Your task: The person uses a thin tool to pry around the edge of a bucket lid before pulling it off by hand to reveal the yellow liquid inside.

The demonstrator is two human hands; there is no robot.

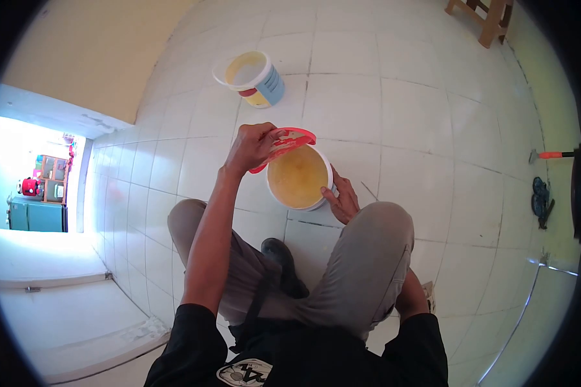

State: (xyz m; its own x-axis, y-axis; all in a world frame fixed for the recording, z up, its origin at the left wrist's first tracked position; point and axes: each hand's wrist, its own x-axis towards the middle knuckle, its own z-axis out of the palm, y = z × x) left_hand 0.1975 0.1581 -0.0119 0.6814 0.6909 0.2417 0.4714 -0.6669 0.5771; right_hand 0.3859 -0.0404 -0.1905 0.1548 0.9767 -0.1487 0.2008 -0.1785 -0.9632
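My left hand (253, 147) grips the edge of a red bucket lid (298, 137). The lid is tilted up over the far left side of a white bucket (330, 169), and yellowish smears show on its underside. Inside the bucket is a yellow substance (297, 177), perhaps paint, with a smooth surface. My right hand (343, 197) is closed on the bucket's right rim, thumb over the edge and the other fingers along the outer wall. The bucket stands on the floor between my bent knees.
A second bucket (276, 88), with a blue, yellow and red label, stands farther off on the tiled floor (345, 103). A brown stool (490, 24) is at the far right. By the right wall are a hammer (551, 155) and dark sandals (541, 201). A doorway opens at left.
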